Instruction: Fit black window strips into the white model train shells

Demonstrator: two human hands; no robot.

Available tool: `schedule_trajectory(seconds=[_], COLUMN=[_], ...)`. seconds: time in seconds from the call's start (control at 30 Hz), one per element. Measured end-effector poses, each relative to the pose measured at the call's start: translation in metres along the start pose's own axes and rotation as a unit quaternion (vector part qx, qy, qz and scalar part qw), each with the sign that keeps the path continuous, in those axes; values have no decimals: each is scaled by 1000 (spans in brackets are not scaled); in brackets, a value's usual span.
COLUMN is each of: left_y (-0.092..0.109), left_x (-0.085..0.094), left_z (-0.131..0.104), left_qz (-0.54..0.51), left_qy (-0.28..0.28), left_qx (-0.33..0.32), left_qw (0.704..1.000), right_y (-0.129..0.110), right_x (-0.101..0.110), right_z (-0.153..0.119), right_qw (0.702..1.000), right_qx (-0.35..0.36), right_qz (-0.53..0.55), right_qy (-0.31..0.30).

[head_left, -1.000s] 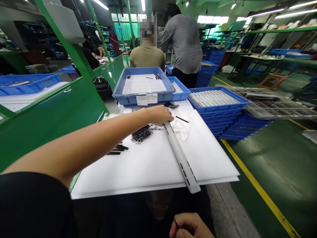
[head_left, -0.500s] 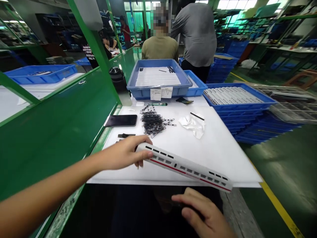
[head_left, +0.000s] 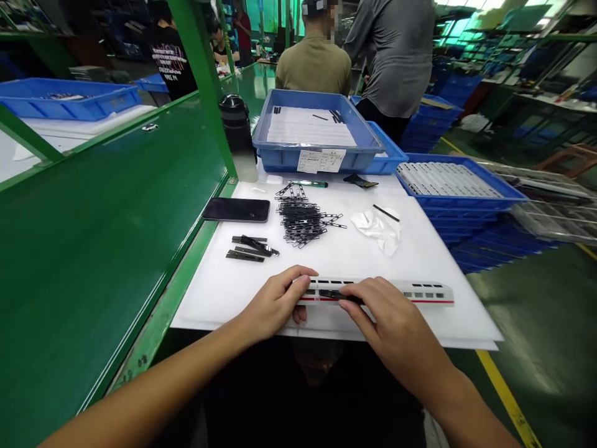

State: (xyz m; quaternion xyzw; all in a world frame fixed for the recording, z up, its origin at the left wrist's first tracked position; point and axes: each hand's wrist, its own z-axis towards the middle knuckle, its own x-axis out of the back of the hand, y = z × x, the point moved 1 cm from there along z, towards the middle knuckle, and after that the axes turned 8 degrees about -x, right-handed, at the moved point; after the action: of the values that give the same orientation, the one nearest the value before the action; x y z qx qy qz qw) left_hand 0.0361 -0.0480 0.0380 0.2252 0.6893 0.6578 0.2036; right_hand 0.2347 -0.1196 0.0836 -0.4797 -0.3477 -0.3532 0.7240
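Note:
A white model train car shell [head_left: 431,294] with a red stripe and window slots lies level across the near side of the white table. My left hand [head_left: 284,298] is closed around its left end, thumb on the upper edge. Pinched in my right hand [head_left: 385,311] is a slim dark piece [head_left: 330,294], held against the shell's window side; its exact kind is unclear. Beyond the shell lies a heap of black window-frame strips [head_left: 301,219]. Several flat dark strips [head_left: 252,247] lie left of the heap.
A phone [head_left: 236,210] and a dark bottle [head_left: 236,134] are at the left. A blue tray [head_left: 280,155] stands at the back, with stacked blue crates [head_left: 461,198] to the right. A crumpled white wrapper [head_left: 379,230] lies right of the heap. Two people are beyond the tray.
The train shell has turned from slanting to level. My right hand has risen from below the table edge to the shell, with the dark piece now visible in its fingers.

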Motion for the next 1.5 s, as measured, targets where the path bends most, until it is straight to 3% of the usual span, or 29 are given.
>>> schedule_trajectory(seconds=[0.1, 0.57, 1.1, 1.33, 1.43, 1.5], left_y=[-2, -3, -2, 1, 2, 2], left_x=[2, 6, 6, 4, 4, 5], left_z=[-2, 0, -1, 0, -2, -3], left_qz=[2, -8, -26, 35, 47, 54], left_qy=[2, -16, -13, -14, -14, -17], left_qx=[-2, 23, 25, 32, 32, 32], left_qw=[1000, 1000, 999, 999, 998, 998], right_y=[0, -1, 0, 0, 11, 21], right_x=[-7, -26, -24, -22, -9, 4], right_z=[8, 12, 16, 16, 20, 25], right_qw=[1000, 998, 998, 999, 1000, 994], right_qx=[25, -1, -2, 5, -27, -75], right_qz=[1, 46, 58, 12, 4, 22], right_qy=[-5, 48, 37, 49, 14, -72])
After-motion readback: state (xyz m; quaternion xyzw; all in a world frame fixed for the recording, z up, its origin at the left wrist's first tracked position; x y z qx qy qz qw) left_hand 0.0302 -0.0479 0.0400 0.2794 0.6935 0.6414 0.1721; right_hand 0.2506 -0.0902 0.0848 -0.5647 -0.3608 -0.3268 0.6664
